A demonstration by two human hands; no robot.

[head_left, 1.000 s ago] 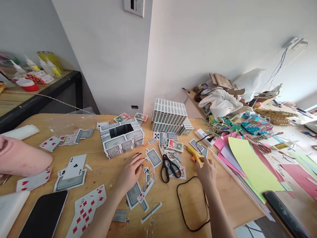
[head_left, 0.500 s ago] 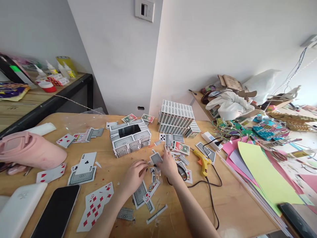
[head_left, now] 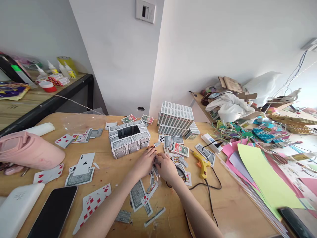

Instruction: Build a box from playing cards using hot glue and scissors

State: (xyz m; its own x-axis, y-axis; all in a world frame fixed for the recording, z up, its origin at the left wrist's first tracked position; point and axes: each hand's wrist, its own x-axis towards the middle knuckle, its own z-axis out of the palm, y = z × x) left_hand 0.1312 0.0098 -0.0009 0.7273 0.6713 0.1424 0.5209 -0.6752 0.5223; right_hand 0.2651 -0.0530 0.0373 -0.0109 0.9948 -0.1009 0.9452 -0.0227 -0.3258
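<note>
My left hand (head_left: 146,162) and my right hand (head_left: 165,165) meet over the table, just in front of the box made of playing cards (head_left: 130,140). Between their fingers is a small piece of playing card (head_left: 156,162), mostly covered by the fingers. The left fingers press together along its far side, while the right fingers are curled at its near right. The box is covered in grey patterned card backs and has a dark rectangular opening on top. Below the hands lie cut card pieces and a face-down card (head_left: 137,195).
A yellow glue gun (head_left: 203,164) with a black cord lies to the right, near a white power strip (head_left: 211,142). Stacked card packs (head_left: 175,119) stand behind. On the left are a phone (head_left: 53,211), a pink cup (head_left: 32,150) and loose cards (head_left: 84,163).
My left hand has moved up and right until it meets my right hand over the small card piece. That piece, plainly visible before, is now mostly covered by fingers.
</note>
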